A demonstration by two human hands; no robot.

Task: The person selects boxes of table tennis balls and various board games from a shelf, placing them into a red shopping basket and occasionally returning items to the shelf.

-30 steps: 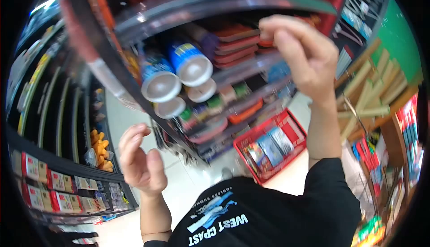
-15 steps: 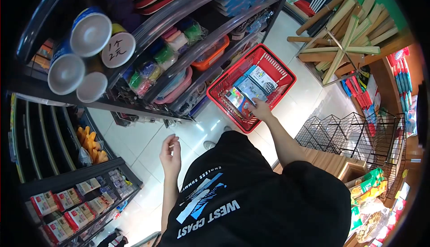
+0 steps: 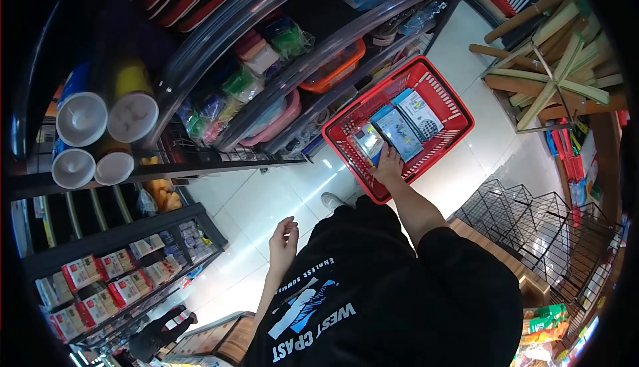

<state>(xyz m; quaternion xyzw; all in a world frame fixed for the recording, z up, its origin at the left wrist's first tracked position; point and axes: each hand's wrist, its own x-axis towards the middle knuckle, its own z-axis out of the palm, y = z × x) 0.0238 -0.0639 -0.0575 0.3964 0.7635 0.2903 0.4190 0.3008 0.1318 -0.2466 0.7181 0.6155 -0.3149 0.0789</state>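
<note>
My right hand (image 3: 388, 166) reaches into a red plastic shopping basket (image 3: 459, 124) on the floor. Its fingers are stretched out and touch the flat packs at the basket's near end; no firm grip shows. Under and beside the fingertips lie a colourful flat pack (image 3: 367, 142) and a blue-and-white pack (image 3: 398, 134). A white pack with a dark checked round patch (image 3: 419, 113) lies farther in. My left hand (image 3: 284, 237) hangs over the floor, loosely curled with nothing in it.
Store shelves (image 3: 266, 117) with bagged goods and plastic tubs run along the left. A wire rack of wooden pieces (image 3: 566, 84) stands at the right, above black wire baskets (image 3: 532, 224). A low shelf holds boxed packs (image 3: 100, 307). Another person (image 3: 160, 334) is at bottom left.
The view has shifted, so the basket appears farther right and larger. My right hand has moved over the packs, its fingers now more stretched out. My left hand remains out to the side.
</note>
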